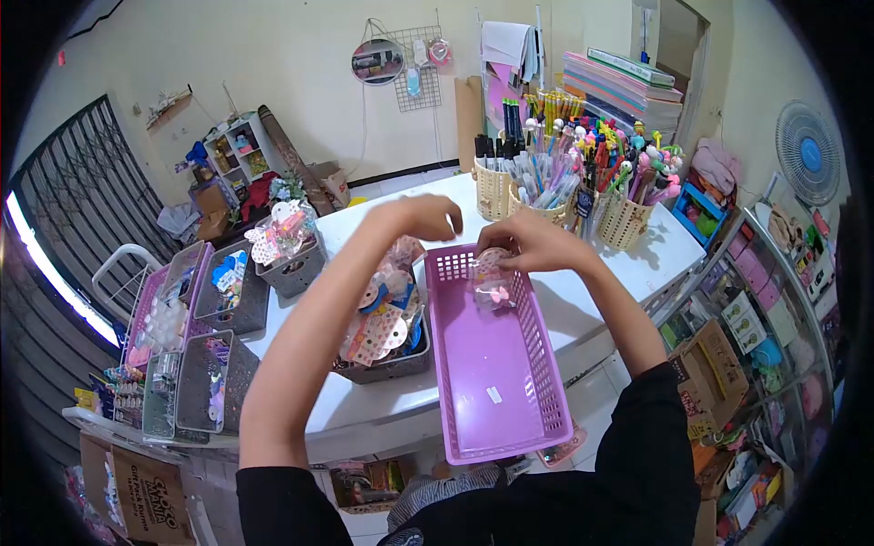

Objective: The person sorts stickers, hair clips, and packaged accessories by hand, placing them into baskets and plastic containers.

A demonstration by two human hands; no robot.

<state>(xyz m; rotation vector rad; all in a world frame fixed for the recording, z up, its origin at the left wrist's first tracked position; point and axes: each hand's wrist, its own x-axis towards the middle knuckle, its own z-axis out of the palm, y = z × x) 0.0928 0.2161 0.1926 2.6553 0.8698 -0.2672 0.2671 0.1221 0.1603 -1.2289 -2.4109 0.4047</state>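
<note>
A long purple basket (492,396) stands at the front edge of the white table (355,211), with a small white label on its floor. My right hand (528,244) is at its far end, fingers closed on a clear packet with a pink bow (494,293). Above the basket's far left corner is my left hand (426,218), its fingers curled downward and apart, with nothing visible in them. Beneath my left forearm, a grey basket (387,366) is heaped with packaged hair accessories (378,332).
Pen-filled cream baskets (625,223) stand at the back right, near stacked paper (619,86). More grey baskets (238,314) are on the left. A glass shelf unit (774,300) is at the right, with an open cardboard box (715,373) beside it.
</note>
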